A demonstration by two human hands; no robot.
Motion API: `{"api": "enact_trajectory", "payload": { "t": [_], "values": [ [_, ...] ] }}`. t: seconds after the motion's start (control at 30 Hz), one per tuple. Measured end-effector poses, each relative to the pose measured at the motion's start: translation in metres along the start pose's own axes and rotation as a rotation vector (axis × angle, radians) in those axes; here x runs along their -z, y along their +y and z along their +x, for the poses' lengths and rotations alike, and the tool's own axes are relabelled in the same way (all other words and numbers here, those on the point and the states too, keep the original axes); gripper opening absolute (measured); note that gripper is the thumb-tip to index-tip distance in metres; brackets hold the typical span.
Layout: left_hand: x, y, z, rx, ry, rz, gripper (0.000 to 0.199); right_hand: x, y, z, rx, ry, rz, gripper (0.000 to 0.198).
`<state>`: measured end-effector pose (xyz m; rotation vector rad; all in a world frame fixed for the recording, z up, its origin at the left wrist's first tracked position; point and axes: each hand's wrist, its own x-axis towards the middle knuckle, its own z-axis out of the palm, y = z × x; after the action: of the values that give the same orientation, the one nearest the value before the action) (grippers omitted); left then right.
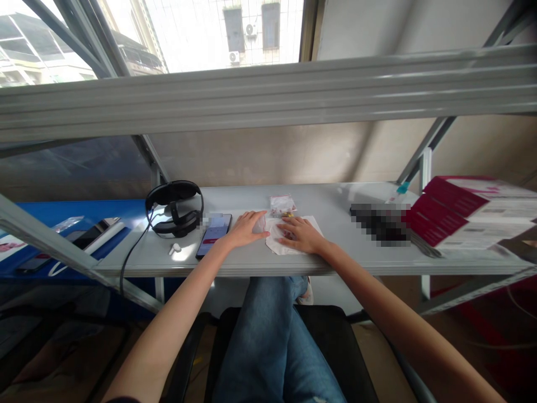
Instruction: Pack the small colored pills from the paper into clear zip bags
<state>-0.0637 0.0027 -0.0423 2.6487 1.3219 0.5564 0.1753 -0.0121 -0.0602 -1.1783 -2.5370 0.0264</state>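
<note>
My left hand (242, 230) rests at the middle of the table, its thumb and forefinger around a small clear plastic container (259, 224). My right hand (305, 235) lies palm down over a white sheet of paper (277, 246), fingers spread. Something small beneath its fingers is mostly hidden. Just past the right fingertips sit small yellow pieces (287, 214). Behind them lies a small clear bag (282, 204) with tiny reddish bits.
On the left are a phone (215, 234), a black headset (175, 210) with a cable and a white earbud (175, 248). To the right stand a red-and-white folded leaflet (453, 210) and a blurred-out dark item (381, 224). A metal beam (268, 98) crosses above the table.
</note>
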Motion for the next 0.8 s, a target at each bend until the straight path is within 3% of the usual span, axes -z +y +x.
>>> {"api": "enact_trajectory", "payload": {
  "t": [0.27,0.4,0.6,0.8],
  "values": [
    [0.003,0.007,-0.012,0.001,0.0,0.201,0.075,0.004,-0.004,0.003,0.01,0.077,0.023,0.047],
    [0.001,0.015,-0.021,0.057,0.11,0.237,0.082,0.008,-0.005,0.006,-0.006,0.114,0.033,0.038],
    [-0.004,0.026,-0.039,0.124,0.318,0.154,0.045,0.012,0.01,0.021,-0.13,0.231,0.006,0.029],
    [-0.011,0.028,-0.039,0.092,0.238,0.144,0.035,0.004,0.029,0.039,-0.253,0.308,-0.035,0.028]
  ]
}}
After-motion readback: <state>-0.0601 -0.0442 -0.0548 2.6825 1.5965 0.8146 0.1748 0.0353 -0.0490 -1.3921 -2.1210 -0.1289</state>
